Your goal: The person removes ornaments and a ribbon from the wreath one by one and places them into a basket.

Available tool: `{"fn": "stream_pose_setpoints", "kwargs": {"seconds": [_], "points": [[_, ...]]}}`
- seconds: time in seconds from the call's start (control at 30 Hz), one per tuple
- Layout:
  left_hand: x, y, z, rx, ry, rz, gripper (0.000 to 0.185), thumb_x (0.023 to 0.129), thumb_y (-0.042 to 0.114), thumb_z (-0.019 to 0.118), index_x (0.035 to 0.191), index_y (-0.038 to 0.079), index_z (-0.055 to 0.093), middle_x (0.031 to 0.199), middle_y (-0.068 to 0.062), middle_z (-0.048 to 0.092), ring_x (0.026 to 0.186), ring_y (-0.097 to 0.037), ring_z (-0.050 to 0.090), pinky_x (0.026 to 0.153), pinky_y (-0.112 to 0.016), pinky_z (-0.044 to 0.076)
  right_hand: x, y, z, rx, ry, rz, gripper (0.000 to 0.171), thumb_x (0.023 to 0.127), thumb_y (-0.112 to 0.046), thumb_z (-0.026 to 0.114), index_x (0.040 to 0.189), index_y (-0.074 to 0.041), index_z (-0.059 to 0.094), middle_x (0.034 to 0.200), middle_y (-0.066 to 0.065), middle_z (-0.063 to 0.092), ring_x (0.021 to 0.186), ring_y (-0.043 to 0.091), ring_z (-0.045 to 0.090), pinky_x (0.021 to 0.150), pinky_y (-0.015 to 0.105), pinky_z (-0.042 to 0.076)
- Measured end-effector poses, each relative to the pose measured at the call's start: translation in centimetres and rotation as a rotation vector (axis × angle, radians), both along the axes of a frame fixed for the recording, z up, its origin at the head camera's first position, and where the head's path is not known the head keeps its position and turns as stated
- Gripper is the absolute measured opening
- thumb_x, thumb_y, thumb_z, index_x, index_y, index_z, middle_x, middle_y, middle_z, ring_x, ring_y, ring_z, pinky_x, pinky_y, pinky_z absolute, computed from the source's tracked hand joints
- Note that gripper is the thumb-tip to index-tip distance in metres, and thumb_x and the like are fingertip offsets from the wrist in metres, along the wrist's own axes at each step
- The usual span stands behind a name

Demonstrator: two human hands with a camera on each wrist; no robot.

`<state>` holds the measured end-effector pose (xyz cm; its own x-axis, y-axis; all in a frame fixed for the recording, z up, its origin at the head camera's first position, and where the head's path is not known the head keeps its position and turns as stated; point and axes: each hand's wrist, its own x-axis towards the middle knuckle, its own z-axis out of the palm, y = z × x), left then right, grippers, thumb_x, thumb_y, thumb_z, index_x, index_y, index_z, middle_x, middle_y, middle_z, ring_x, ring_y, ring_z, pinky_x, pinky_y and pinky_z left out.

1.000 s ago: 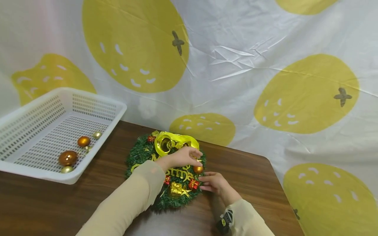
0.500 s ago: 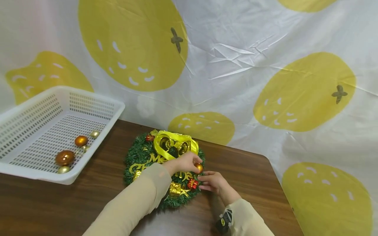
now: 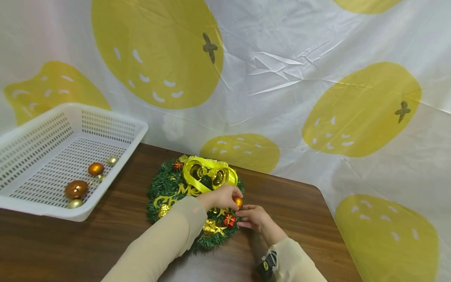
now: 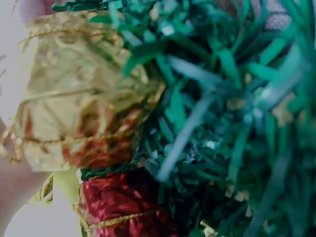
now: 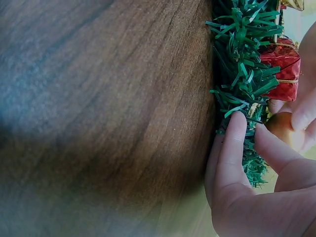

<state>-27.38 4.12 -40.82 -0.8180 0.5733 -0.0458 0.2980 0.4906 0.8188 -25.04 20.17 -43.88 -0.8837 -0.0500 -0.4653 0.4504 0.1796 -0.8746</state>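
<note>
Orange bauble point(image 3: 238, 202) in left hand point(image 3: 224, 196), more baubles point(image 3: 76, 190) in white basket point(image 3: 109, 114)

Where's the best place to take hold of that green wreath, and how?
Probably by the left edge of the green wreath, coming in from the left and pinching: it lies flat, and that edge is mostly bare fringe, while gold bells and lettering crowd its face.
</note>
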Motion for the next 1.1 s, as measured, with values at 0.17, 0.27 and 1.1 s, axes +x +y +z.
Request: {"fn": "stream_pose_setpoints", "kwargs": {"seconds": [0.17, 0.27, 1.1], "points": [[0.0, -0.6, 0.6, 0.038, -0.018, -0.008, 0.036, 0.083, 0.004, 0.067, 0.117, -0.002, 0.060, 0.121, -0.017, 0.061, 0.110, -0.026, 0.058, 0.090, -0.034, 0.050, 0.2, -0.1, 0.2, 0.000, 0.004, 0.013, 0.053, 0.086, 0.006, 0.058, 0.132, 0.016, 0.032, 0.078, 0.004, 0.054, 0.062, 0.011, 0.054, 0.059, 0.022, 0.057], [-0.1, -1.0, 0.9, 0.057, -0.024, -0.016, 0.037, 0.084, 0.008, 0.068, 0.119, -0.001, 0.059, 0.121, -0.015, 0.061, 0.111, -0.025, 0.057, 0.091, -0.034, 0.050, 0.2, -0.2, 0.2, 0.007, 0.009, 0.012, 0.051, 0.087, 0.006, 0.058, 0.131, 0.016, 0.034, 0.077, 0.004, 0.055, 0.061, 0.010, 0.055, 0.059, 0.022, 0.057], [-0.1, -4.4, 4.7, 0.154, -0.054, -0.026, 0.039, 0.090, 0.021, 0.063, 0.125, 0.007, 0.058, 0.128, -0.009, 0.057, 0.116, -0.024, 0.053, 0.093, -0.037, 0.049, 0.1, -0.4, 0.1, 0.050, 0.023, -0.008, 0.055, 0.085, 0.006, 0.060, 0.133, 0.016, 0.035, 0.080, 0.008, 0.046, 0.067, 0.015, 0.048, 0.061, 0.024, 0.057]]}}
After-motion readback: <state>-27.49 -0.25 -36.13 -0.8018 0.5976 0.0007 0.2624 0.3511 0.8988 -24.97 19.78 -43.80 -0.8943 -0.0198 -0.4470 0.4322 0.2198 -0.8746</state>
